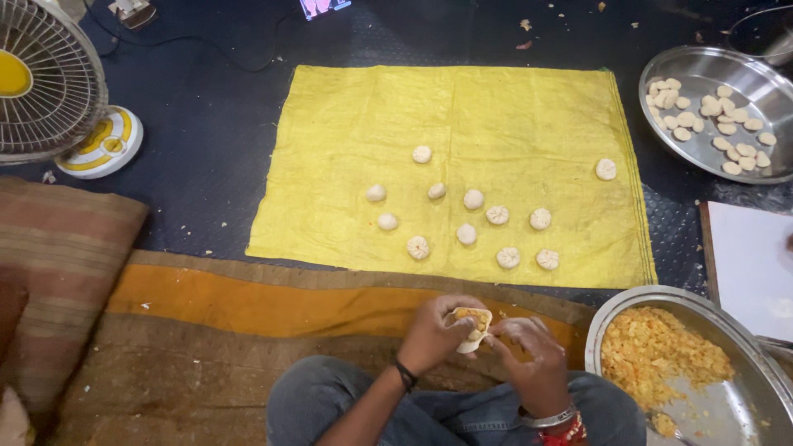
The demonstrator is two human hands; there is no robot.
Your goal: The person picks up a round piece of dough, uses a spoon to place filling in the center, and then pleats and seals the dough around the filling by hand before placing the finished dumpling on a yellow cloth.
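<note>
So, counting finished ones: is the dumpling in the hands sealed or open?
Open: the dumpling shows orange filling on top, held by left hand and right hand.

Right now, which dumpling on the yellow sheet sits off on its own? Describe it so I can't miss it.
Start at the yellow sheet on the dark floor. Most dumplings cluster in its lower middle; go right, towards the steel tray of dough discs. The lone dumpling lies near the sheet's right edge, apart from all the others.
</note>
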